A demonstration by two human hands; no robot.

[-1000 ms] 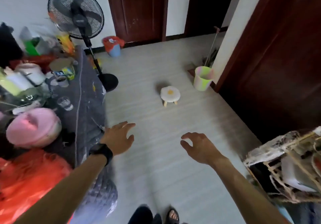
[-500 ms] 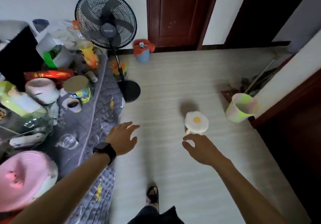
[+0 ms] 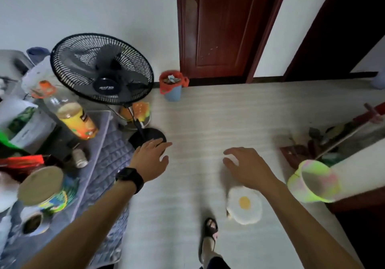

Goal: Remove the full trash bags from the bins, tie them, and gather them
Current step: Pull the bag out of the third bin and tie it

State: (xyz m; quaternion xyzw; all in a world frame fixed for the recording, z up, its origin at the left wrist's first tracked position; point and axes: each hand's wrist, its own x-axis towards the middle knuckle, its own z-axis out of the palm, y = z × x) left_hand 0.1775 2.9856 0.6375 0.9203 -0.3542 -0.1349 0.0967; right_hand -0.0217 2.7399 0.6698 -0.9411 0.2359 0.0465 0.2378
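A small blue bin point(image 3: 173, 93) stands against the far wall beside the red door, lined with an orange-red trash bag point(image 3: 166, 80) that holds rubbish. A pastel green-and-pink bin point(image 3: 312, 182) stands tilted at the right by the wall corner; I see no bag in it. My left hand point(image 3: 151, 160), with a black watch on its wrist, floats over the floor with fingers spread and holds nothing. My right hand point(image 3: 244, 167) hovers with loosely bent fingers, also empty. Both hands are well short of the blue bin.
A black standing fan point(image 3: 102, 70) with its round base point(image 3: 146, 138) stands left of the blue bin. A cluttered table with a grey quilted cloth point(image 3: 108, 156) fills the left. A small egg-shaped stool point(image 3: 244, 205) sits by my foot. A broom and dustpan point(image 3: 300, 154) lie at the right.
I have walked forward: the blue bin, the fan and the door have come closer, and the egg stool has slid back beside my foot. Both hands stay empty and outstretched.
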